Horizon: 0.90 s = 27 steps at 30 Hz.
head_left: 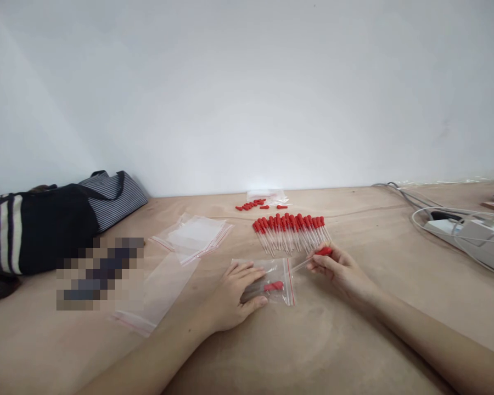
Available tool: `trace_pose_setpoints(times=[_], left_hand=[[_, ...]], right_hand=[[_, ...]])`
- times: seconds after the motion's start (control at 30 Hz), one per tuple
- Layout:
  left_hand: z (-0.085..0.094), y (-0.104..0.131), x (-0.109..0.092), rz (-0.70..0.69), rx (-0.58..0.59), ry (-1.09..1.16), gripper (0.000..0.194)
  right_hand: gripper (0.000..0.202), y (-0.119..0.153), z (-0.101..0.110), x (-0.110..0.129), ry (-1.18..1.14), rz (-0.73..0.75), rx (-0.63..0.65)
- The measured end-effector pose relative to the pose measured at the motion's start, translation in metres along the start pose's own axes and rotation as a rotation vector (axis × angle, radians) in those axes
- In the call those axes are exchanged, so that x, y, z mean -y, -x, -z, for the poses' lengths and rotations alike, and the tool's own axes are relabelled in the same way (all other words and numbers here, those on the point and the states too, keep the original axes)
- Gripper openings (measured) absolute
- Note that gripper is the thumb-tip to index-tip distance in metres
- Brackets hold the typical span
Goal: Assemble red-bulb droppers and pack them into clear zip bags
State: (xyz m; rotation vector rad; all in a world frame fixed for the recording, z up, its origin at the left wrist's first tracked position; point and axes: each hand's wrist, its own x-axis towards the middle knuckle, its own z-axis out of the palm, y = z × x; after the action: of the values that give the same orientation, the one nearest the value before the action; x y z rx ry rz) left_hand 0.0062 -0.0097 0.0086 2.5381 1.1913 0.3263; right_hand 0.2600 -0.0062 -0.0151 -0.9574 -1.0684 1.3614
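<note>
My left hand (236, 293) lies with spread fingers on a clear zip bag (278, 271), pressing it to the table. Inside that bag is a dropper with a red bulb (274, 286); its tube is partly hidden by my hand. My right hand (340, 269) pinches another dropper by its red bulb (324, 251), and the glass tube points left at the bag's red-striped opening. Whether the tip is inside the bag I cannot tell. Just beyond, a row of assembled droppers (290, 225) lies side by side with red bulbs facing away.
Clear bags (197, 236) are stacked left of centre, with another bag (164, 291) nearer. Loose red bulbs (247, 207) and thin tubes (278, 198) lie near the wall. A dark bag (57, 227) stands left; a power strip (473, 236) with cables is right.
</note>
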Motion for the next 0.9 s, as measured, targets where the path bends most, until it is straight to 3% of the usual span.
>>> trace_pose_setpoints(times=[0.17,0.33,0.57,0.77,0.9], left_hand=[[-0.004,0.000,0.003,-0.007,-0.023,0.012,0.047],[-0.004,-0.001,0.003,-0.005,-0.021,0.013,0.048],[-0.005,-0.001,0.005,-0.019,-0.028,0.013,0.049],[-0.008,0.000,0.008,-0.037,-0.040,0.023,0.048],[-0.005,-0.001,0.005,-0.019,-0.021,0.034,0.048]], right_hand=[[0.024,0.004,-0.014,-0.012,0.339,0.035,0.109],[0.015,-0.003,-0.015,-0.015,0.748,0.273,0.180],[0.022,-0.014,-0.027,-0.005,0.725,0.328,0.509],[0.020,-0.010,-0.042,-0.014,0.651,0.239,0.381],[0.018,-0.014,-0.031,-0.013,0.665,0.211,0.276]])
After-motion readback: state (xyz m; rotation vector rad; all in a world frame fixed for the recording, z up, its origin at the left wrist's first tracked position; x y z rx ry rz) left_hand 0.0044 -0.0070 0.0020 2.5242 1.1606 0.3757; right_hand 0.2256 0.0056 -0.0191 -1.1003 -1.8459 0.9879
